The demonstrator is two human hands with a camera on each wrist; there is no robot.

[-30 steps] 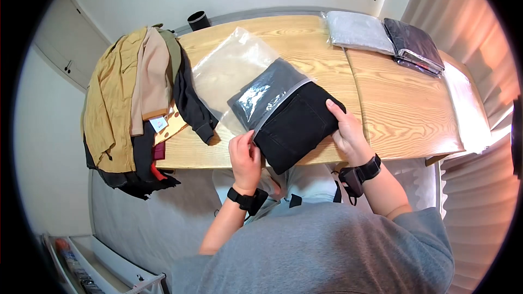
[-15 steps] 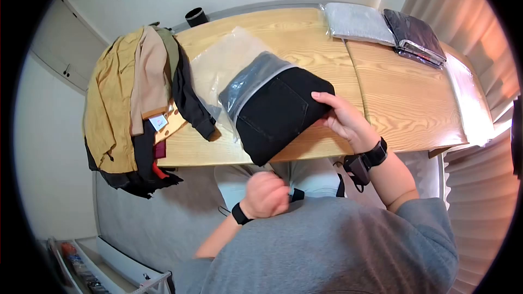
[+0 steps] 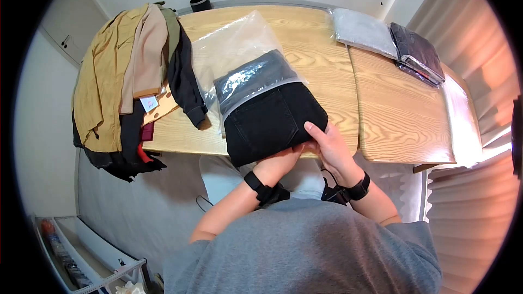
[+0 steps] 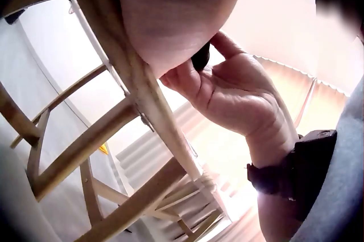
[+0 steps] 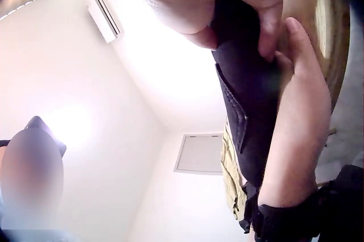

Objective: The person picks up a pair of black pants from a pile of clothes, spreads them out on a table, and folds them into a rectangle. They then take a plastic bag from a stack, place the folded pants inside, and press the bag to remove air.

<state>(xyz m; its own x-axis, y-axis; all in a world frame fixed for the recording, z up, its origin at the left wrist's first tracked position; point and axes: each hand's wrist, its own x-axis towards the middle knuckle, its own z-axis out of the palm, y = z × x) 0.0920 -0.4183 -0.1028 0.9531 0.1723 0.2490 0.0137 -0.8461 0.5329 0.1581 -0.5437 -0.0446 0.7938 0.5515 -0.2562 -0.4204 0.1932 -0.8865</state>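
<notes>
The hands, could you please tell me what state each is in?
Left hand: under the black garment; open or closed cannot be told.
Right hand: holding the black garment, thumb on top.

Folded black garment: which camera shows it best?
Head view: the folded black garment shows its pocketed face, with the clear bag over its far part. Right wrist shows it side-on; left wrist, only a small dark patch, probably it.

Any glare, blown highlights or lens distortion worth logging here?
Head: fisheye curve with black corners, shine on the clear bag, overexposed right end of the table; left wrist: backlight behind the right hand; right wrist: background burnt nearly white beside the black garment.
</notes>
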